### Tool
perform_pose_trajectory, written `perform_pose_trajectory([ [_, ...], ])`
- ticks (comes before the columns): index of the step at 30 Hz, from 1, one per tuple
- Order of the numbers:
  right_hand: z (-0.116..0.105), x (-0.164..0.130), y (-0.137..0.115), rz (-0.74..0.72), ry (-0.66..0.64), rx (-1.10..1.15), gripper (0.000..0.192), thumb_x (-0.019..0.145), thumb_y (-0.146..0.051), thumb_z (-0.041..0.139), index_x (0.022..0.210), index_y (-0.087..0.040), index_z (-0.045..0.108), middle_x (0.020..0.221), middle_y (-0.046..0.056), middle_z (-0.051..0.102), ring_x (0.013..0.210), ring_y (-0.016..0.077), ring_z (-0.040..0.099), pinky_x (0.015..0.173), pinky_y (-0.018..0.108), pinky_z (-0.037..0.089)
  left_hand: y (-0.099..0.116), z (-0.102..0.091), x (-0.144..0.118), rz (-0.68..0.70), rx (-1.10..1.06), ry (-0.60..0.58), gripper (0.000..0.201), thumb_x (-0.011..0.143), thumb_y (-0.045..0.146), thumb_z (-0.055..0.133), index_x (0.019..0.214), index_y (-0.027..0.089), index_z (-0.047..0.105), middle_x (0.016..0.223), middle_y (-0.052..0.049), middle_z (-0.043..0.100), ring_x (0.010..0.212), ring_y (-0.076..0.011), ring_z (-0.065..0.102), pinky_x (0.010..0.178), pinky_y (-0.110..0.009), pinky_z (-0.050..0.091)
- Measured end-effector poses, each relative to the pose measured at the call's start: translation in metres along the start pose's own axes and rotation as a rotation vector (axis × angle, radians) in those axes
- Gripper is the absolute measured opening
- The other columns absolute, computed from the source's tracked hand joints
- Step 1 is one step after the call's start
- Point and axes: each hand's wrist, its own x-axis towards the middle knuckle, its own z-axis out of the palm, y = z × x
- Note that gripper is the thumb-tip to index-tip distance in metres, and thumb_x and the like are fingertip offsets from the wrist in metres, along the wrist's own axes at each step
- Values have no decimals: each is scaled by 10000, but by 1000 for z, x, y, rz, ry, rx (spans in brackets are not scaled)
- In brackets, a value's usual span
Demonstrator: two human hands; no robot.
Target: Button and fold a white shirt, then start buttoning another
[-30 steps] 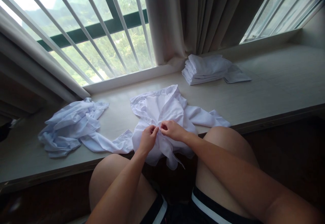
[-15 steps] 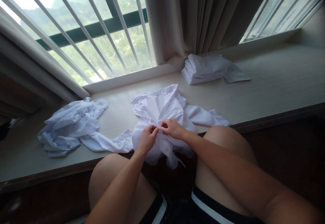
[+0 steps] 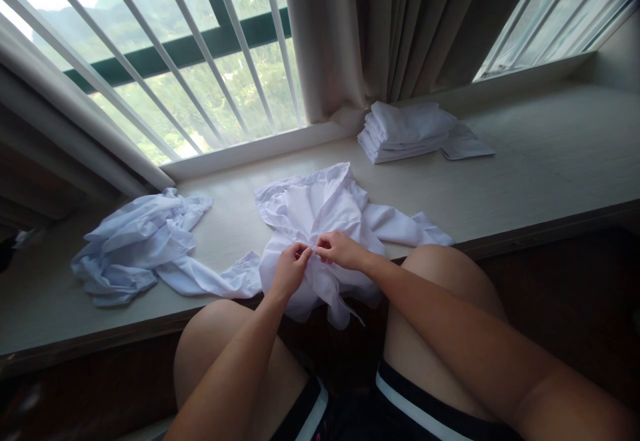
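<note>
A white shirt (image 3: 340, 211) lies spread on the ledge in front of me, its collar end toward the window and its lower part hanging over the front edge between my knees. One sleeve stretches out to each side. My left hand (image 3: 292, 267) pinches the shirt's front near its middle. Right beside it, my right hand (image 3: 340, 251) pinches the same spot, fingertips almost touching the left ones. Folds in the cloth run out from this point. Whatever small part sits between the fingertips is too small to make out.
On the pale window ledge (image 3: 540, 154), a crumpled white garment (image 3: 135, 247) lies to the left. A stack of folded white garments (image 3: 410, 131) sits at the back right. Behind are a barred window (image 3: 190, 61) and grey curtains (image 3: 330, 41). The ledge's front edge touches my knees.
Both hands keep their pinch on the shirt at the same place. The view has shifted very slightly; nothing else has visibly moved.
</note>
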Motion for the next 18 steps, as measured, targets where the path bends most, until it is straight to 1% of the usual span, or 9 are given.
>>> perform_pose_trajectory([
  [4,0,-2,-1,-13,15,-42,210,922,-304,663,805,-130,684,694,0,662,608,98,560,587,203,371,0,0,0,-1,-21,-10,275,900,453,605,820,202,685,697,5,636,661,-141,547,612,-245,415],
  [9,1,-2,0,-41,33,9,181,911,-277,656,817,-127,693,707,-1,664,618,96,562,598,199,385,1,0,-1,-4,-34,-25,287,901,470,605,829,202,679,701,6,637,646,-138,545,614,-246,421],
  [18,2,1,4,39,9,168,127,856,-241,654,799,-129,672,686,5,663,600,103,587,588,196,440,2,1,-2,8,-31,-27,278,883,472,628,829,202,673,777,-11,684,686,-144,580,635,-248,439],
])
